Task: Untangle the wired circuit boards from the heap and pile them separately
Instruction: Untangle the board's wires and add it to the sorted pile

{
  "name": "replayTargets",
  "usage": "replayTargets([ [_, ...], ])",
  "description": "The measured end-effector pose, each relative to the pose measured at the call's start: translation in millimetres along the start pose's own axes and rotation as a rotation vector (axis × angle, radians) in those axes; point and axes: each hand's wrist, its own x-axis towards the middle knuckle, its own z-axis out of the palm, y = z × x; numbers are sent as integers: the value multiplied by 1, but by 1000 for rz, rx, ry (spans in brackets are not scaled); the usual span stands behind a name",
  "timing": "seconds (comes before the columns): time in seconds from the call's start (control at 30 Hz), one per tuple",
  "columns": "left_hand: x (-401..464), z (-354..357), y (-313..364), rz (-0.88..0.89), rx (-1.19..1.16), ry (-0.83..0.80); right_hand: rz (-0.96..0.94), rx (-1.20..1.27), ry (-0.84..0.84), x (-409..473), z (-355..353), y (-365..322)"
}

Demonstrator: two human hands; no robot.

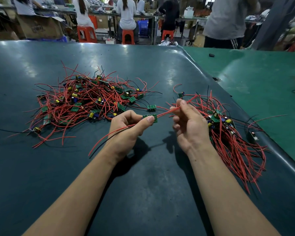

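A tangled heap [85,101] of small green circuit boards with red and black wires lies on the dark mat, left of centre. My left hand [126,132] pinches one green board [150,118] between thumb and fingers, above the mat; its red and black wires trail back over my wrist. My right hand [189,123] pinches the red wires [167,112] that run from that board to the right. Beside and behind my right hand lies a second pile [232,133] of boards, its wires lying roughly parallel toward me.
The dark mat [143,184] ends at a raised edge on the right, beside a green table surface [271,99]. A loose board [151,107] lies between the heaps. People sit on orange stools [128,36] at benches behind the table.
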Motion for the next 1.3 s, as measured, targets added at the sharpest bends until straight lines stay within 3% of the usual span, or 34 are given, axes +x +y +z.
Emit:
replayTargets([
  [0.27, 3, -5, -3, 44, 47, 85, -264, -362, 115, 0, -5, -1],
  [0.53, 5, -5, -7, 18, 31, 60, 40, -25, 25, -2, -5, -11],
  [0.73, 4, -5, -3, -177, -166, -175, 36, 192, -79, -3, -4, -11],
  [0.93, 4, -6, 3, -173, -274, -91, -31, 164, -8, -4, 1, -10],
  [1.23, 4, -5, 4, -176, -254, -41, 76, 327, -25, -1, 0, -6],
  [1.3, 7, -5, 4, -191, -313, 60, 100, 177, -97, -4, 2, -4],
])
